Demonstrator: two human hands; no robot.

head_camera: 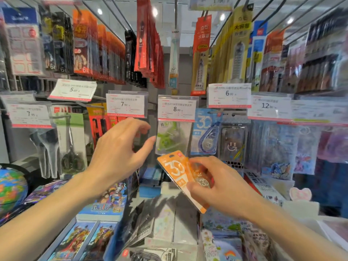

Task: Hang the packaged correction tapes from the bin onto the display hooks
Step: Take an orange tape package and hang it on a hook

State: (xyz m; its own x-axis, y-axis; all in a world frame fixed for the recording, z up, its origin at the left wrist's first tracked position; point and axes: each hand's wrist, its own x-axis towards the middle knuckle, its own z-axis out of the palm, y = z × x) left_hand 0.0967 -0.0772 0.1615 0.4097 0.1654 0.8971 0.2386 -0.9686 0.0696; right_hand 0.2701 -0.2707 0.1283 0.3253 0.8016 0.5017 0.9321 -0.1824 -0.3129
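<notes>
My right hand (216, 187) pinches an orange packaged correction tape (177, 171), tilted, its hang hole pointing up and left. It sits just below a green correction tape pack (170, 140) hanging under the 8.00 price tag (177, 109). My left hand (120, 147) is raised to the left of that green pack, under the 7.90 price tag (125, 104), fingers loosely spread and holding nothing. A blue correction tape pack (206, 132) hangs to the right. The hook rods behind the tags are hidden. No bin is in view.
Dense hanging packs fill the upper rows. Scissors (70, 146) hang at left, a globe (11, 189) stands at far left. Card boxes (105, 202) and sticker packs (224, 242) cover the shelf below my arms.
</notes>
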